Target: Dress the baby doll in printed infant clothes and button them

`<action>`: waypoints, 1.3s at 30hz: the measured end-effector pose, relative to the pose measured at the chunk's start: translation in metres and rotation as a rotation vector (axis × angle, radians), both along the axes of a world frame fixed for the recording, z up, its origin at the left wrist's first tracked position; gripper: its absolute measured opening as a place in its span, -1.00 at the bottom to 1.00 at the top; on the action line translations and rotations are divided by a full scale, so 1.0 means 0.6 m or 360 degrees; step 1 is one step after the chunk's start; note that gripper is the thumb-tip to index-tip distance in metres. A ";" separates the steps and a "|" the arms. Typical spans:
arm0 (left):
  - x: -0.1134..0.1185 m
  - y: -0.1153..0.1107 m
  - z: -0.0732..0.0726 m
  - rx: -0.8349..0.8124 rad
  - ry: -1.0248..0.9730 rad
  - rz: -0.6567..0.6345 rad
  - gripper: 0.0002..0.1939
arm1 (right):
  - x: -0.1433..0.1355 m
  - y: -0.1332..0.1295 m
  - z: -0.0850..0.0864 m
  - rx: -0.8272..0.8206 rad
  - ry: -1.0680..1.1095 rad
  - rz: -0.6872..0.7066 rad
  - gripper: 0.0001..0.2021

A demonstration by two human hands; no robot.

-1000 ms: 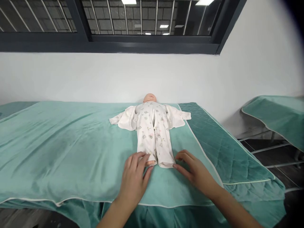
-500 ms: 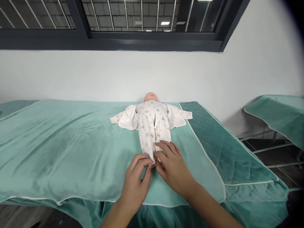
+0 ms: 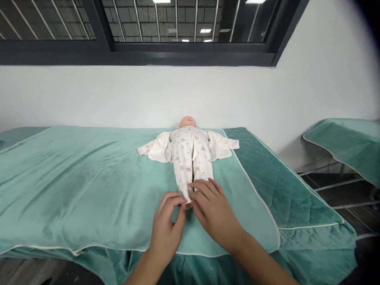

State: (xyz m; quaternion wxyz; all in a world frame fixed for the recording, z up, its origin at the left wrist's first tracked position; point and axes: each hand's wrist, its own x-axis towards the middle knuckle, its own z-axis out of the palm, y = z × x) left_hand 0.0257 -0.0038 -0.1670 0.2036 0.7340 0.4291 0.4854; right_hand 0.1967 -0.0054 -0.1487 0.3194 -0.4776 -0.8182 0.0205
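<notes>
As the doll (image 3: 184, 152) lies, head (image 3: 187, 121) points away.

head view, one: we are looking forward and down across the bed (image 3: 89, 194), facing wall (image 3: 118, 95) and window (image 3: 190, 58), left hand (image 3: 166, 225) and right hand (image 3: 216, 215) near.

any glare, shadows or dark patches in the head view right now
In the head view, bright rectangles, apparently lamp reflections, on the window glass; there too, a blurred black upper right corner, soft shadow on the green blanket between left hand and right hand, and readable prints on the clothes.
</notes>
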 end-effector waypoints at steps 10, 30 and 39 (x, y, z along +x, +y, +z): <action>-0.020 -0.009 -0.025 -0.0004 0.0062 0.0057 -0.88 | 0.001 -0.016 0.005 0.0076 -0.0001 0.0014 -0.88; -0.060 0.305 -0.022 0.0196 0.0852 0.0223 -0.66 | 0.138 0.221 -0.065 -0.0095 -0.0014 -0.0506 -0.71; -0.041 0.346 -0.032 0.0276 0.0999 -0.0147 -0.72 | 0.124 0.253 -0.075 -0.0011 -0.0411 -0.0464 -0.78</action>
